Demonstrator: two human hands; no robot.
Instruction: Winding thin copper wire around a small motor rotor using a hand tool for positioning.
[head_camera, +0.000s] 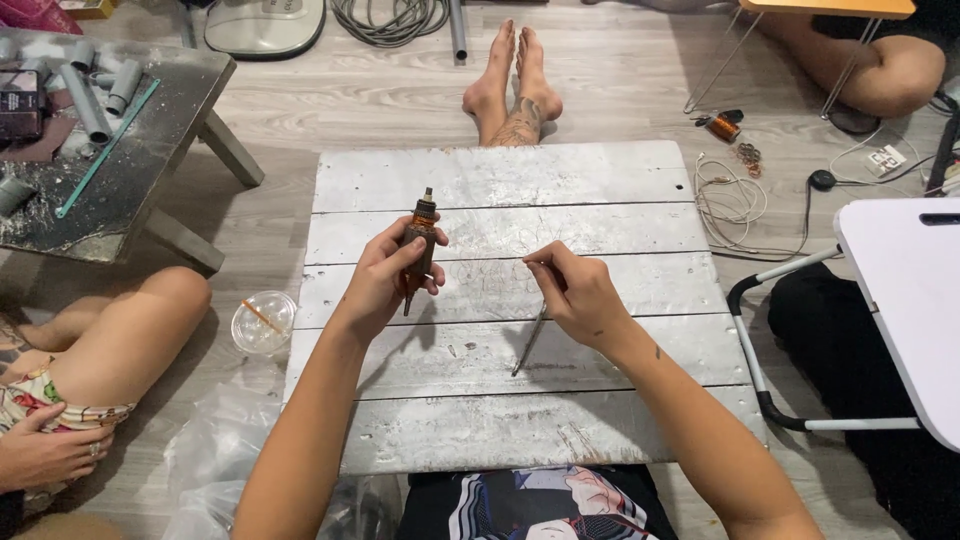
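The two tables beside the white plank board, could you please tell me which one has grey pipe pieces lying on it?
The dark, scuffed table at the upper left carries the grey pipe pieces. The white table at the right edge shows none.

The left hand (385, 280) covers the middle of the small motor part (421, 245), so its body cannot be made out; the thin tool (530, 340) has its upper end hidden inside the right hand (578, 292); a person's knee (890, 70) is cut off by the top right edge; the pipe pieces (95, 95) on the grey table (150, 160) run out of frame.
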